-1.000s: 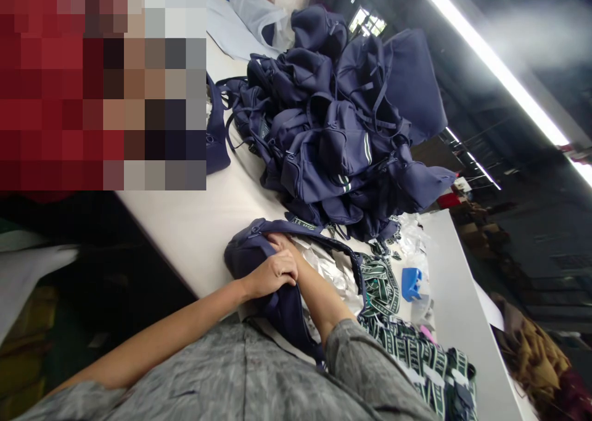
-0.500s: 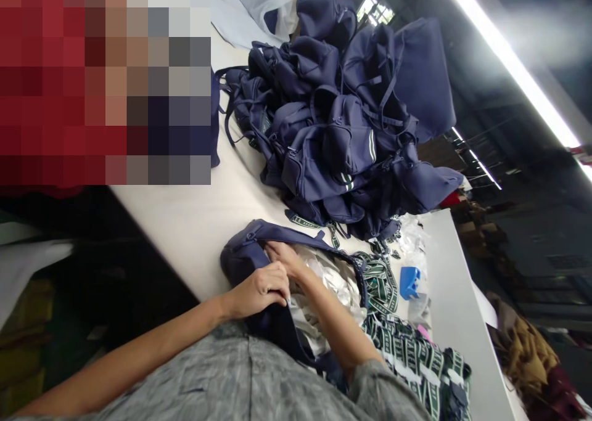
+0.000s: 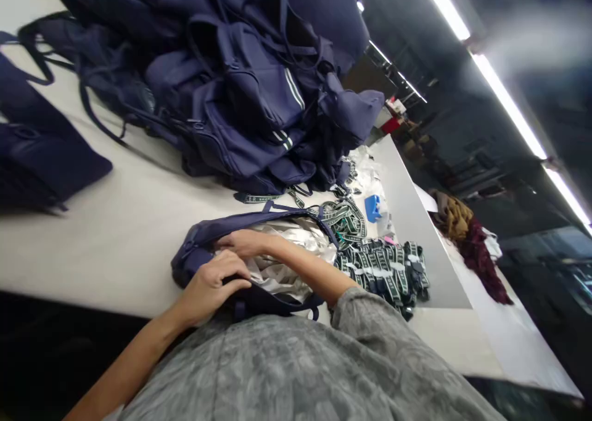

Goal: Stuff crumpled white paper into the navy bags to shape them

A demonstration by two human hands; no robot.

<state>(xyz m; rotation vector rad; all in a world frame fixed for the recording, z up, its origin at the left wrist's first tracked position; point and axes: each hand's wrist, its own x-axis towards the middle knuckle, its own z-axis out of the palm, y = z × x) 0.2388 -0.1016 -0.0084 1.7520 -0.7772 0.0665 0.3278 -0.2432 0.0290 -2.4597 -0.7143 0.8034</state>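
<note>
A navy bag (image 3: pixel 198 239) lies open against my front at the table edge, with crumpled white paper (image 3: pixel 296 242) inside. My left hand (image 3: pixel 217 282) is at the near rim of the opening, its fingers curled round the navy fabric. My right hand (image 3: pixel 240 243) reaches into the bag's left end from the right, over the paper. Its fingertips are hidden in the bag, so its grip does not show.
A large heap of navy bags (image 3: pixel 250 94) lies beyond. Another navy piece (image 3: pixel 41 143) is at the left. Patterned green-and-white straps (image 3: pixel 379 270) and a blue plastic object (image 3: pixel 372 208) lie right of the bag on the table (image 3: pixel 124 236).
The view has swung to the right and closer to the heap. The person in red has left view. Both hands remain at the open bag's left end.
</note>
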